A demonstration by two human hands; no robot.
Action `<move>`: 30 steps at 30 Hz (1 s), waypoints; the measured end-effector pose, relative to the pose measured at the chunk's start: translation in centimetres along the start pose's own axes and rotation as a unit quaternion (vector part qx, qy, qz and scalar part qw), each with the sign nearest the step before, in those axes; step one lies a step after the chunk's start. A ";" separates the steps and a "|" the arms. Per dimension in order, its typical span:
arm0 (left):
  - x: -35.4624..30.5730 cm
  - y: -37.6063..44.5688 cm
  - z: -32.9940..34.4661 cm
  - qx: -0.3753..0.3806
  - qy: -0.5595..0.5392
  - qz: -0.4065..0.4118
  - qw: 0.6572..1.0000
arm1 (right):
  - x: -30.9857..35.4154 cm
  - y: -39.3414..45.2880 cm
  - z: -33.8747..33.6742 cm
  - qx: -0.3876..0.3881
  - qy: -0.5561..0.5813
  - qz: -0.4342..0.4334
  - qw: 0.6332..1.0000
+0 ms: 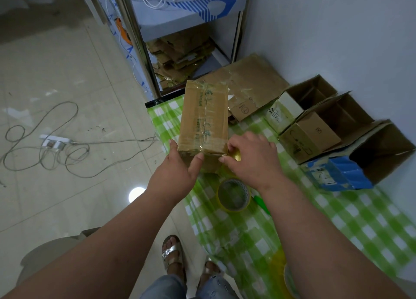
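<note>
A long brown cardboard box (203,116), sealed with clear tape, stands on the green-and-white checked tablecloth (258,226). My left hand (180,168) grips its near left corner, thumb up on the near face. My right hand (252,157) is at the near right corner, fingers curled and pinching something yellowish and shiny (235,156) against the box; it looks like tape, though I cannot make it out fully. A roll of clear yellowish tape (234,196) lies on the cloth just below the box, between my wrists.
Open cardboard boxes (315,130) and a blue carton (337,175) line the wall on the right. Flattened cardboard (249,75) lies behind the box. A metal shelf unit (180,39) stands beyond. A power strip with cables (55,141) is on the tiled floor at left.
</note>
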State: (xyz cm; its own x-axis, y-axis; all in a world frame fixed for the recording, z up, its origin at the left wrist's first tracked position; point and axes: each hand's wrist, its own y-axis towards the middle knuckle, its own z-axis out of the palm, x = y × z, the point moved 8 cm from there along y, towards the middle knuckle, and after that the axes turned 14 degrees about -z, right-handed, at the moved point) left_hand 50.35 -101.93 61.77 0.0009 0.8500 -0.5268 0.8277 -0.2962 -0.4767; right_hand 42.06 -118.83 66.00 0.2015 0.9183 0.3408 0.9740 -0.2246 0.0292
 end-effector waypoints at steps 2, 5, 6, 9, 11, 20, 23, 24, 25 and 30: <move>0.0 0.2 -0.2 0.010 -0.031 -0.012 0.999 | 0.1 -0.1 0.1 0.003 0.002 -0.001 1.000; 0.4 1.0 -0.4 0.011 -0.069 -0.043 0.997 | 0.0 -0.1 0.1 0.017 0.034 -0.002 0.999; 0.5 1.1 -0.3 0.012 -0.069 -0.047 0.996 | -0.1 -0.1 0.1 0.025 0.045 -0.002 0.999; 0.7 1.2 0.0 -0.001 -0.054 -0.044 0.998 | -0.4 0.0 0.1 0.064 0.081 0.000 0.995; 0.7 0.9 0.1 -0.011 -0.054 -0.047 0.997 | -0.6 0.0 0.1 0.089 0.108 0.006 0.990; 0.5 0.3 -0.2 0.003 -0.216 -0.041 0.975 | -1.1 -0.6 -1.1 0.107 0.093 0.034 0.989; 1.2 0.1 -1.5 -0.019 -0.286 -0.075 0.955 | 0.5 -0.8 -1.2 0.099 0.104 0.025 0.989; 1.3 0.0 -2.0 -0.031 -0.299 -0.080 0.950 | 1.1 -0.9 -1.1 0.095 0.109 0.020 0.989; 1.4 -0.1 -2.5 -0.045 -0.304 -0.080 0.948 | 1.6 -1.1 -1.1 0.087 0.117 0.016 0.989; 1.7 -0.4 -5.2 -0.123 -0.339 -0.057 0.931 | 4.0 -1.7 -1.1 0.027 0.182 0.009 0.983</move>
State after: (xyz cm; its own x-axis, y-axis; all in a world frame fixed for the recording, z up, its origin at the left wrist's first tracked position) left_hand 52.94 -98.06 64.73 -0.3804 0.3745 -0.8456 0.9044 -0.0405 -0.4248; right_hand 41.11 -115.10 68.33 0.1777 0.7346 0.6548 0.9768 -0.2122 -0.0269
